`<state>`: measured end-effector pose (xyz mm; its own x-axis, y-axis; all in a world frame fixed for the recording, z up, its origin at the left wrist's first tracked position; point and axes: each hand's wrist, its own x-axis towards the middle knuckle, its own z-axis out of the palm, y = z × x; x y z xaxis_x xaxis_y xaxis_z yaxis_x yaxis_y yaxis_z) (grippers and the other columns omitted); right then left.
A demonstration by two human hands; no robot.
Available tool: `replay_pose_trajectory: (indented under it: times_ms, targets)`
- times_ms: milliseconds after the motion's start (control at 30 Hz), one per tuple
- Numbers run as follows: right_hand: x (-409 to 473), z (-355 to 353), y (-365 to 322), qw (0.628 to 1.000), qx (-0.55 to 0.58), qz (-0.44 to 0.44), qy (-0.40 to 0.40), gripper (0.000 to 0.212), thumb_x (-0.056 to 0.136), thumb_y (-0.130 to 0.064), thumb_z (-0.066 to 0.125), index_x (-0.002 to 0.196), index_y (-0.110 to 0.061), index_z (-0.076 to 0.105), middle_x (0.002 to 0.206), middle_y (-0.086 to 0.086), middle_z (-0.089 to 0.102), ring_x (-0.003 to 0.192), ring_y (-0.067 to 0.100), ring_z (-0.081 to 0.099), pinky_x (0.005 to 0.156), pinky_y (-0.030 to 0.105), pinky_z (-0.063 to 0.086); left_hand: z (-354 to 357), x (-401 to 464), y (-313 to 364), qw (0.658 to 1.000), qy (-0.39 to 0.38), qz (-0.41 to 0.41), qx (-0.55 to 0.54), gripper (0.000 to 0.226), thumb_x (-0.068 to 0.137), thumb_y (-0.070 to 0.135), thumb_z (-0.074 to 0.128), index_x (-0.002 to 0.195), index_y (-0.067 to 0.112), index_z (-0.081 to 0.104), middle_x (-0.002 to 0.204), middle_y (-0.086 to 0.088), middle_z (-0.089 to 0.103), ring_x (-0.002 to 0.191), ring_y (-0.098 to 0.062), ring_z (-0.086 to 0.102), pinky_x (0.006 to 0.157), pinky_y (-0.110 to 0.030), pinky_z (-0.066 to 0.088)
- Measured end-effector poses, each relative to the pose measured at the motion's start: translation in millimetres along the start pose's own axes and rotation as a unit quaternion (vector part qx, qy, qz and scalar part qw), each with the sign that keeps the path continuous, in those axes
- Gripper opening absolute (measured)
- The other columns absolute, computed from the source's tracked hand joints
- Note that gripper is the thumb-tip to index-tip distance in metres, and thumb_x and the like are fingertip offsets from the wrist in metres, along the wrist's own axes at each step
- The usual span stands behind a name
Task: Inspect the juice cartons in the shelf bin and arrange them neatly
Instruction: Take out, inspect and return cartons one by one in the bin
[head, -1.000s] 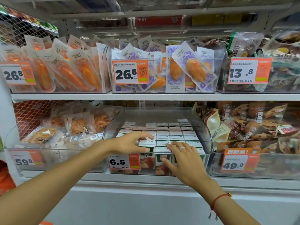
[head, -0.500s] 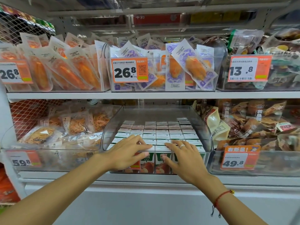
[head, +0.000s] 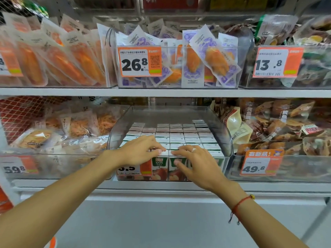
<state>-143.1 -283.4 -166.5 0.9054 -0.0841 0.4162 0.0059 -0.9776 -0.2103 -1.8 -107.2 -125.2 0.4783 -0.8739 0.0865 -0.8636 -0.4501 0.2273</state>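
The left hand (head: 141,152) lies flat, fingers straight, fingertips pressing the front-row tops of the juice cartons (head: 180,138). These stand upright, long axis vertical, printed faces toward the camera, in rows inside the clear shelf bin (head: 222,126). Just beside it, the right hand (head: 195,163) rests likewise, fingers extended, thumb against a carton's face.

The orange price tag (head: 139,61) on the upper middle bin reads 26.8; the tag (head: 277,62) on the upper right bin reads 13.8. Below, tags read 49.8 (head: 260,165) and, partly cut, 59.8 (head: 18,169). A front juice carton (head: 160,167) shows "100%".
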Motion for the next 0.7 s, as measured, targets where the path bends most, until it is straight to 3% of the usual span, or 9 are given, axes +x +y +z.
replay_pose_trajectory:
  times_ms: [133,233,333,567,700]
  targets:
    - [-1,3,0,1.0,-0.003,0.007,0.011,0.037,0.098,-0.05,0.044,0.13,-0.038,0.057,0.131,-0.013,0.056,0.119,0.01,0.049,0.099,0.029,0.035,-13,12,-9,0.998,-0.026,0.014,-0.058,0.026,0.098,0.022,0.057,0.12,0.03,0.068,0.108,0.014,0.062,0.1,-0.003,0.056,0.085,-0.015,0.043]
    - [-1,5,-1,1.0,0.001,0.006,0.03,0.034,0.098,-0.049,0.044,0.127,-0.039,0.058,0.126,-0.015,0.057,0.115,0.009,0.049,0.095,0.028,0.033,-23,26,-13,0.999,-0.005,-0.002,-0.035,0.026,0.096,0.025,0.057,0.12,0.028,0.068,0.119,0.01,0.066,0.101,-0.004,0.058,0.082,-0.021,0.046]
    - [-1,7,-2,0.999,0.004,0.005,0.046,0.031,0.097,-0.047,0.046,0.124,-0.039,0.059,0.122,-0.015,0.058,0.111,0.01,0.051,0.092,0.028,0.034,-27,39,-13,0.997,-0.017,-0.016,0.07,0.027,0.094,0.039,0.059,0.118,0.031,0.068,0.118,0.013,0.066,0.103,-0.007,0.06,0.079,-0.028,0.047]
    - [-1,7,-2,0.999,0.011,0.006,0.05,0.029,0.097,-0.046,0.047,0.123,-0.039,0.058,0.122,-0.015,0.057,0.111,0.01,0.05,0.091,0.028,0.034,-42,57,-6,0.983,-0.123,0.0,0.133,0.036,0.089,0.05,0.064,0.118,0.028,0.066,0.107,0.013,0.063,0.098,-0.01,0.059,0.076,-0.028,0.046]
    - [0,7,-2,0.999,0.015,0.009,0.045,0.029,0.096,-0.046,0.048,0.123,-0.04,0.058,0.123,-0.015,0.057,0.112,0.01,0.049,0.091,0.028,0.033,-43,63,0,0.972,-0.125,0.018,0.201,0.036,0.089,0.048,0.065,0.119,0.026,0.065,0.093,0.016,0.052,0.091,-0.009,0.052,0.062,-0.021,0.036]
